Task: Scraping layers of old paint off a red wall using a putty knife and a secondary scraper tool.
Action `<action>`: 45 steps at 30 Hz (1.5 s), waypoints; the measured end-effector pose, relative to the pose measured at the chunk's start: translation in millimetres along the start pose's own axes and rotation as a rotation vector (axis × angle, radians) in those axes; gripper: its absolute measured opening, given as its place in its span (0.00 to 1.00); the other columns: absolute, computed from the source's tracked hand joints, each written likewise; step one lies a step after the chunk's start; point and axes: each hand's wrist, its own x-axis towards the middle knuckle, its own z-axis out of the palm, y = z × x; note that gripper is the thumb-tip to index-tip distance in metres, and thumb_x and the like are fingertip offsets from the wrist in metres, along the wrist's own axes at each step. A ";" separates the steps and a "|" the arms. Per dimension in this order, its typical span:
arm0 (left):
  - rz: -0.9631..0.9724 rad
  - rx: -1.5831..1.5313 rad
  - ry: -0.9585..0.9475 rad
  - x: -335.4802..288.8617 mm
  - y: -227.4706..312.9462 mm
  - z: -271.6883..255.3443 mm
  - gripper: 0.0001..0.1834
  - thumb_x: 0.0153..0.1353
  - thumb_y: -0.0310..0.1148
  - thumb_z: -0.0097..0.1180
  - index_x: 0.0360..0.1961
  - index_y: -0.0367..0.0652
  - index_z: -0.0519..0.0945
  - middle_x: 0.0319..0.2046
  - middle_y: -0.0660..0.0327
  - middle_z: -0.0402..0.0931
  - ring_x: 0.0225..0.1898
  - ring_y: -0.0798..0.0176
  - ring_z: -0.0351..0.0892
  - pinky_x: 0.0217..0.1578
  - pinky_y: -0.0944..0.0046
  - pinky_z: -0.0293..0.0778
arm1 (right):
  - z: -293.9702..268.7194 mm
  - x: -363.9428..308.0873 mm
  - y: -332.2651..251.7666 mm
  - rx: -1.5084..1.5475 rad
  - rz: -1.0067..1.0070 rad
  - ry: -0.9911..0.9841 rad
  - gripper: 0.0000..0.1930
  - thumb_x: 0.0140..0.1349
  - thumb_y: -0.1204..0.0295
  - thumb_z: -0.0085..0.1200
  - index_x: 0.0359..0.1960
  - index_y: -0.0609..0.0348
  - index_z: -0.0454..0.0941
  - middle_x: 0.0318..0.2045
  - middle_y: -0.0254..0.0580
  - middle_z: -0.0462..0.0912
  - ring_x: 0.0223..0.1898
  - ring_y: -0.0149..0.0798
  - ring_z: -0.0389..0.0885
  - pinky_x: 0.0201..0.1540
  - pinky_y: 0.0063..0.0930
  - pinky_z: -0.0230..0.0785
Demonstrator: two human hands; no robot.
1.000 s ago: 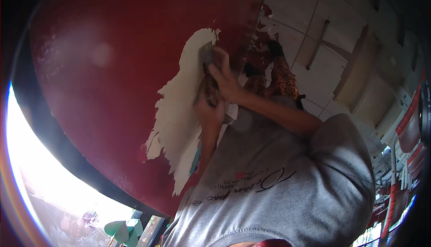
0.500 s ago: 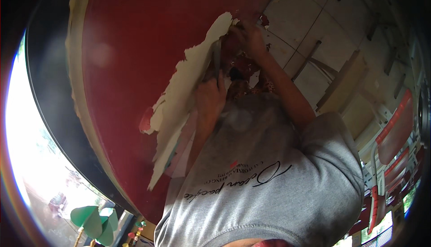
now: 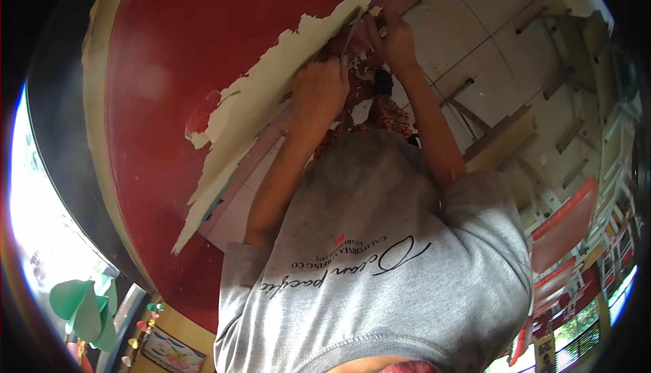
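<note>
A red painted wall [image 3: 203, 41] fills the left and upper part of the view. Across it runs a jagged pale patch [image 3: 251, 105] where the red coat is gone. My left hand [image 3: 320, 91] is closed around a thin grey blade-like tool [image 3: 350, 38], its tip pointing up toward the patch's top end. Close by, my right hand [image 3: 395, 39] has its fingers bent together at the edge of the patch; what they pinch, if anything, is too small to make out. A loose red flap [image 3: 202, 116] hangs at the patch's left side.
Red paint scraps [image 3: 365, 91] lie on the tiled floor [image 3: 447, 17] by my feet. To the right are upturned wooden furniture [image 3: 505, 139] and red-backed chairs [image 3: 563, 227]. Green paper leaves [image 3: 74, 302] stand at the lower left, near a bright opening.
Both hands have shifted upward in the view, the right one slightly to the right. The view itself has tilted, so my left forearm and more of the chairs show now.
</note>
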 end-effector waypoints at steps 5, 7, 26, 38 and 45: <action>0.070 -0.014 0.077 -6.8 -9.2 11.5 0.20 0.67 0.40 0.50 0.25 0.37 0.82 0.19 0.42 0.78 0.25 0.42 0.82 0.30 0.48 0.78 | -8.9 15.7 9.8 -0.120 -0.270 -0.080 0.06 0.57 0.75 0.61 0.33 0.63 0.78 0.23 0.48 0.78 0.26 0.50 0.78 0.28 0.40 0.71; 0.007 -0.013 0.033 -14.3 -13.9 13.3 0.20 0.67 0.41 0.49 0.27 0.37 0.83 0.20 0.42 0.79 0.26 0.40 0.82 0.31 0.46 0.77 | -6.4 15.3 20.1 -0.124 -0.280 -0.068 0.05 0.57 0.76 0.60 0.33 0.63 0.78 0.23 0.48 0.77 0.25 0.50 0.77 0.27 0.40 0.71; -0.198 -0.330 0.101 -41.0 2.3 37.3 0.26 0.69 0.46 0.47 0.24 0.34 0.81 0.21 0.39 0.77 0.29 0.34 0.80 0.35 0.42 0.75 | -1.6 8.1 22.7 0.515 0.322 -0.222 0.14 0.63 0.64 0.59 0.33 0.67 0.82 0.24 0.40 0.82 0.24 0.26 0.77 0.22 0.23 0.67; -0.290 -1.590 -0.113 -21.6 37.7 65.8 0.21 0.71 0.45 0.46 0.53 0.42 0.80 0.25 0.63 0.80 0.22 0.68 0.77 0.29 0.64 0.75 | 3.0 3.5 33.6 0.687 0.498 -0.355 0.15 0.64 0.65 0.56 0.40 0.67 0.82 0.33 0.40 0.85 0.34 0.29 0.81 0.36 0.23 0.72; -0.575 -2.307 -0.109 2.5 40.6 41.4 0.22 0.69 0.40 0.49 0.59 0.39 0.72 0.34 0.61 0.81 0.21 0.69 0.73 0.21 0.72 0.71 | -6.8 19.9 37.5 0.620 0.438 -0.500 0.16 0.66 0.65 0.52 0.43 0.68 0.82 0.34 0.42 0.85 0.34 0.32 0.82 0.37 0.25 0.75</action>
